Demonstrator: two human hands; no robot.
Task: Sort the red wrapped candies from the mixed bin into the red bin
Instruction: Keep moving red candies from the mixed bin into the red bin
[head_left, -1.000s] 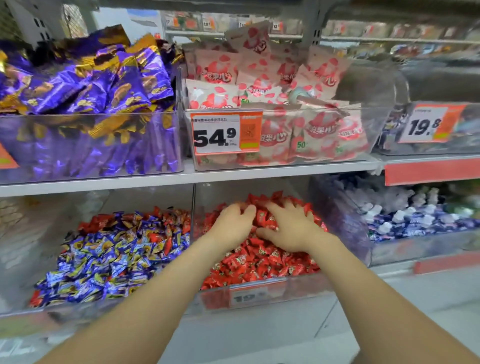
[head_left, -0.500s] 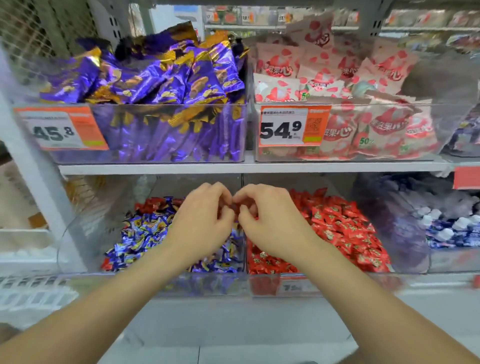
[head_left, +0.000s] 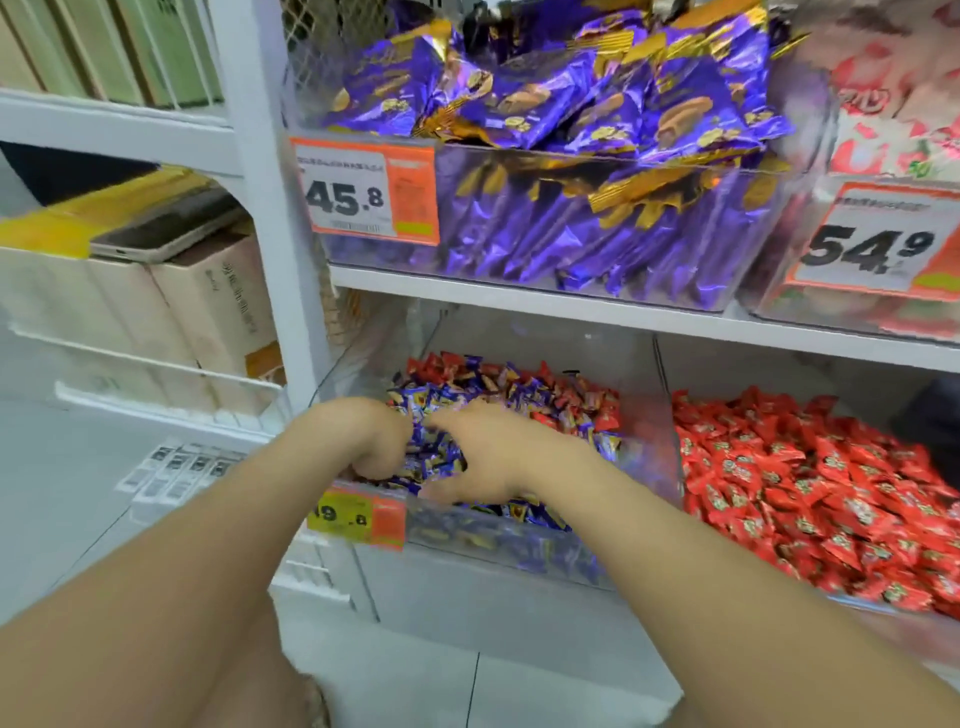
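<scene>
**Both hands are now digging in the mixed bin (head_left: 363, 358) — off the divider where their fingertips were meeting half a second ago.**

The red wrapped candies (head_left: 571, 402) are lying jumbled among blue candies (head_left: 447, 460), mostly along the back, long axes pointing every which way. The red bin (head_left: 753, 374) is sitting just to the right, heaped full. The left hand (head_left: 363, 441) is curling knuckles-up into the wrappers — whether it is pinching anything, I cannot tell. The right hand (head_left: 488, 457) is spreading its fingers over the pile, thumb splayed, touching candies but gripping none.
</scene>
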